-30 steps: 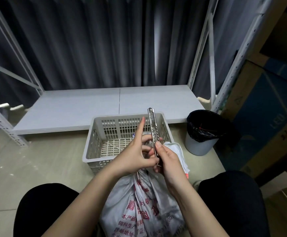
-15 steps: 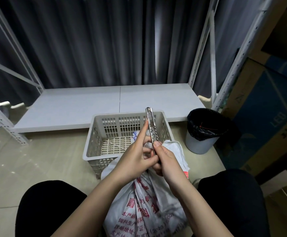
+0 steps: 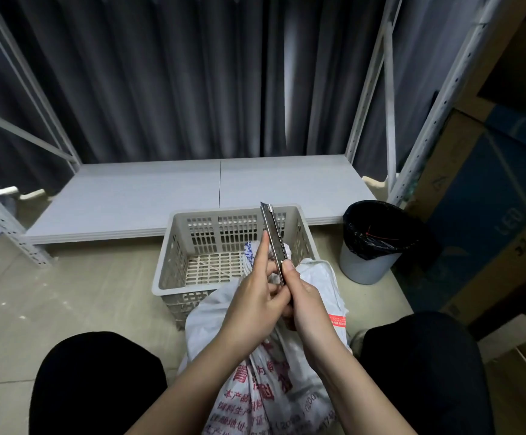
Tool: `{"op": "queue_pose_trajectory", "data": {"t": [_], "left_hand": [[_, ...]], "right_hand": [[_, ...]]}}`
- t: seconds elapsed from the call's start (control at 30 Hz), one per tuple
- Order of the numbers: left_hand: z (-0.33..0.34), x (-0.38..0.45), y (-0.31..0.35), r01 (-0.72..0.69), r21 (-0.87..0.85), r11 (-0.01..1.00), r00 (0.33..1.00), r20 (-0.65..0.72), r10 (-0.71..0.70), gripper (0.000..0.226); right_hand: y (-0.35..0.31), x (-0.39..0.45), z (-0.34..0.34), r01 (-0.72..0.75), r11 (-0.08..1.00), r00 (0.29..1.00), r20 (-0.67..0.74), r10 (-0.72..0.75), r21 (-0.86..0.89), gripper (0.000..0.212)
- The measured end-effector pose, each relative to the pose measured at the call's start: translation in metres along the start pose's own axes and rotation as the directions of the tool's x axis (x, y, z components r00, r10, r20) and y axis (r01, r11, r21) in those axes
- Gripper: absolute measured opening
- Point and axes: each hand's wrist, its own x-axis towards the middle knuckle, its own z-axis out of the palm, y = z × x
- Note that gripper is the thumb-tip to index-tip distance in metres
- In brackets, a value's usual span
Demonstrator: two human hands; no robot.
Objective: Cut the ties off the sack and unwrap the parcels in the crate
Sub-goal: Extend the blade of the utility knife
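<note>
A white woven sack [image 3: 274, 387] with red print stands on the floor between my knees, its top bunched under my hands. My right hand [image 3: 302, 299] grips a metal utility knife [image 3: 272, 233] that points up and away, a short blade tip showing at its top. My left hand [image 3: 255, 296] holds the knife's lower part too, its index finger stretched up along the left side of the knife. Behind the sack stands a grey slotted crate [image 3: 180, 246]. A white parcel with blue print [image 3: 252, 249] shows inside it, mostly hidden by my hands. The sack's ties are hidden.
A white bin with a black liner [image 3: 371, 246] stands right of the crate. A low grey shelf board [image 3: 192, 196] lies behind it, framed by white metal uprights [image 3: 443, 98]. Cardboard boxes [image 3: 490, 215] are stacked at the right. My dark-clad knees flank the sack.
Both hands and the knife have stayed nearly in place above the sack. My left index finger has shifted closer along the knife body.
</note>
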Motion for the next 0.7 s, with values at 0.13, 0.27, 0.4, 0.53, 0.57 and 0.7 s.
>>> {"op": "queue_pose_trajectory", "data": {"t": [0.13, 0.27, 0.4, 0.53, 0.57, 0.7], "left_hand": [[0.007, -0.005, -0.003, 0.033, 0.065, 0.997, 0.997, -0.070, -0.028, 0.081], [-0.005, 0.002, -0.002, 0.093, -0.108, 0.990, 0.992, 0.098, -0.082, 0.071], [-0.013, 0.006, 0.004, 0.104, -0.112, 0.988, 0.990, 0.109, -0.092, 0.074], [-0.013, 0.005, 0.005, 0.042, 0.090, 0.995, 0.990, 0.131, -0.054, 0.080], [-0.013, 0.004, 0.005, 0.045, 0.101, 0.994, 0.987, 0.149, -0.059, 0.082], [-0.012, 0.001, 0.001, 0.074, 0.088, 0.993, 0.977, 0.191, -0.089, 0.086]], "right_hand": [[0.003, 0.001, 0.003, -0.031, 0.999, 0.999, -0.017, 0.032, 0.034, 0.043], [-0.004, 0.005, -0.006, -0.068, 0.994, 0.994, 0.091, 0.060, 0.089, 0.036], [-0.005, 0.011, -0.006, -0.129, 0.961, 0.981, 0.173, 0.087, 0.243, 0.028], [-0.004, 0.015, -0.008, -0.122, 0.979, 0.979, 0.182, 0.091, 0.166, 0.029], [-0.003, 0.015, -0.009, -0.105, 0.975, 0.984, 0.164, 0.072, 0.197, 0.025], [0.001, 0.016, -0.009, -0.093, 0.946, 0.989, 0.140, 0.052, 0.309, 0.021]]}}
